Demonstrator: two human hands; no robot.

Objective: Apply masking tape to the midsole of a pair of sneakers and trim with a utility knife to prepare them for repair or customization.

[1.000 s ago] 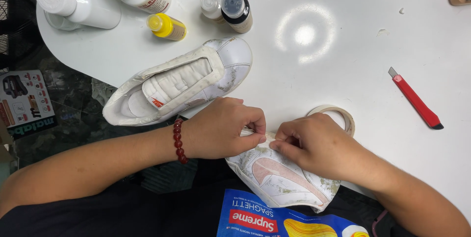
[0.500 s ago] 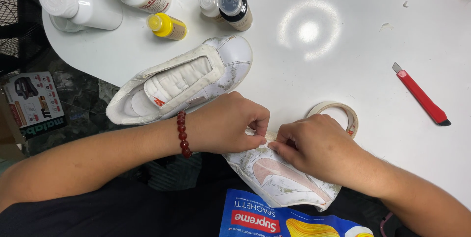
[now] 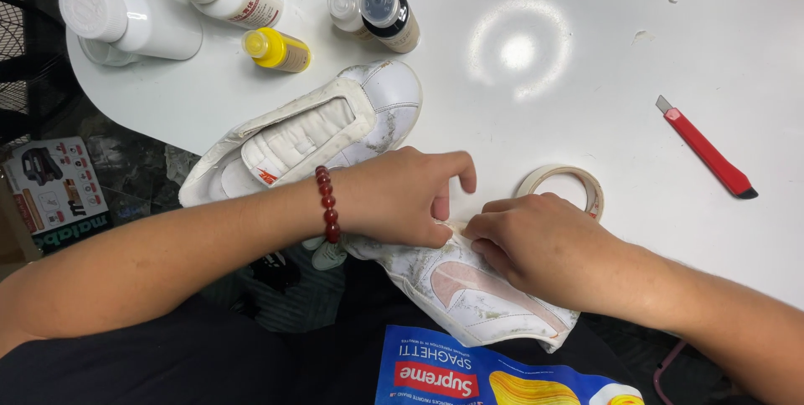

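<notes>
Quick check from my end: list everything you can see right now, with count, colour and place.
sneakers: 2, white; one on the table by the bottles, one under the hands
tape roll: 1, cream, beside the right hand
utility knife: 1, red, right side
large bottles: 2 clearly, white, top left
small bottles: 4, one yellow, top centre
box: 1, printed, on the floor at left
printed package: 1, blue, bottom edge
bead bracelet: 1, red, left wrist
left hand, right hand: pinching tape on the near sneaker
</notes>
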